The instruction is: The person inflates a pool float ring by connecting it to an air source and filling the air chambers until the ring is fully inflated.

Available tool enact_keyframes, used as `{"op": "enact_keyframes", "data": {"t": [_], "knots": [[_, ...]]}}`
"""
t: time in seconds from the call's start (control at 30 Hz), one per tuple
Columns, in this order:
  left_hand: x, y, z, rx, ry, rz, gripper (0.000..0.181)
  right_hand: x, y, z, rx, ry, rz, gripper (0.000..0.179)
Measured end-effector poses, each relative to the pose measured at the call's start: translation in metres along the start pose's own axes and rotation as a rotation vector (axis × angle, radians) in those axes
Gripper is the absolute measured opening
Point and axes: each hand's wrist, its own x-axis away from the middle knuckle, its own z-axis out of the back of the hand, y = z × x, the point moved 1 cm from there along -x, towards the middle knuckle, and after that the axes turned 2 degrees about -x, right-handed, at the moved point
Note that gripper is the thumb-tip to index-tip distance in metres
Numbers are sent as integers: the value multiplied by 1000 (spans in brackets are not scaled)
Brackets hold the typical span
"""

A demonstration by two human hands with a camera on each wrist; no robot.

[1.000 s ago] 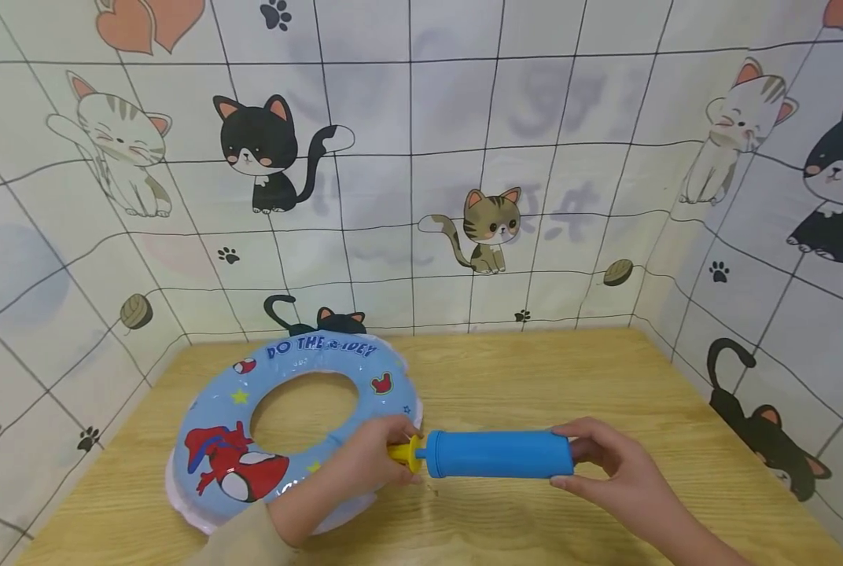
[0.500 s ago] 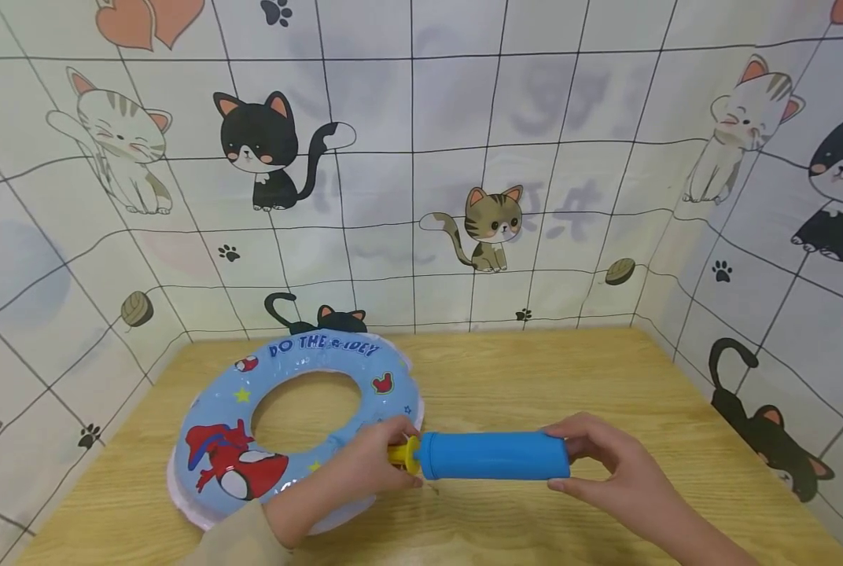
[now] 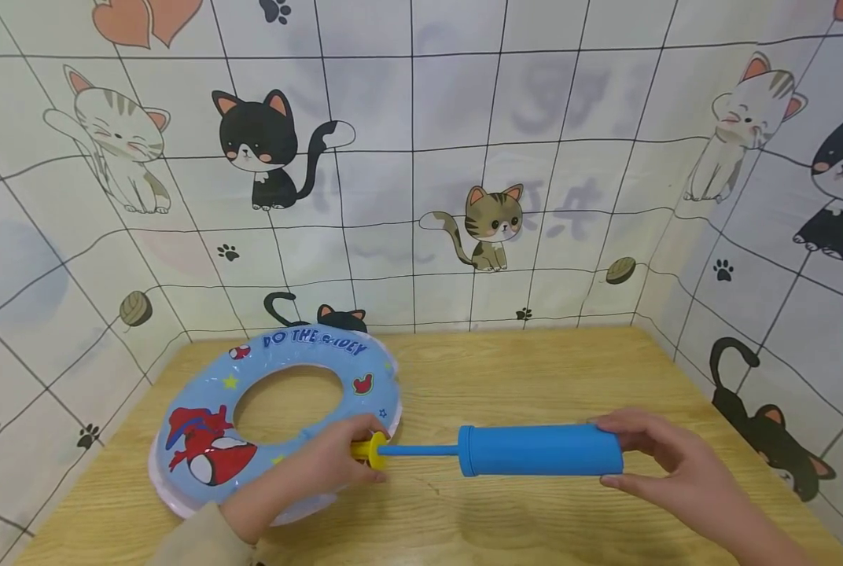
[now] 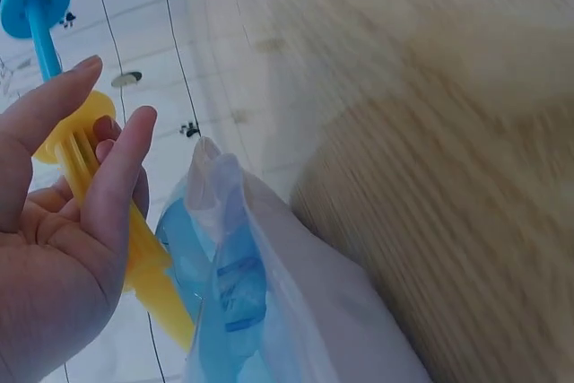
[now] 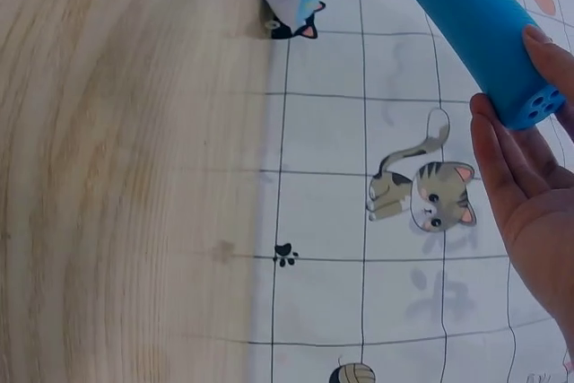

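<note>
So, we've got a blue pump (image 3: pixel 488 450) held right beside a swim ring (image 3: pixel 198 401)

Okay, taking the swim ring as our landmark: it sits on the wood-look bench (image 3: pixel 528 385), light blue with a red masked character, stars and lettering on top. The pump lies sideways between the person's two hands, mostly to the right of the ring, and looks raised over the bench. We see the left hand (image 3: pixel 340 456) over the ring's near right edge, fingers (image 4: pixel 124 163) clamped on the yellow handle (image 3: pixel 376 450); whether that hand touches the ring, we can't tell. From there a thin blue rod (image 3: pixel 421 450) runs away from the ring to the fat barrel (image 3: pixel 545 450). Well right of the ring, the right hand (image 3: pixel 676 464) has its fingers clamped on the barrel's far end, the one with little holes (image 5: pixel 536 114). Behind the ring we've got a white wall covering (image 3: pixel 372 79) with cartoon cats (image 3: pixel 257 143). A beige sleeve (image 3: pixel 205 538) pokes in on the ring's near side.
</note>
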Motion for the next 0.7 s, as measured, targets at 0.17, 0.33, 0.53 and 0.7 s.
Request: {"op": "enact_keyframes", "data": {"t": [0.17,0.33,0.53,0.7], "knots": [[2,-6,8,-37,-3,20,38,6,-1,10,19,19,2,65],[4,-6,9,-68,6,47,37,8,-7,12,52,21,-59,64],[0,8,1,-82,18,54,40,7,-9,3,13,39,-83,61],[-6,21,-9,-88,29,78,42,2,-9,-10,-19,33,-127,56]]}}
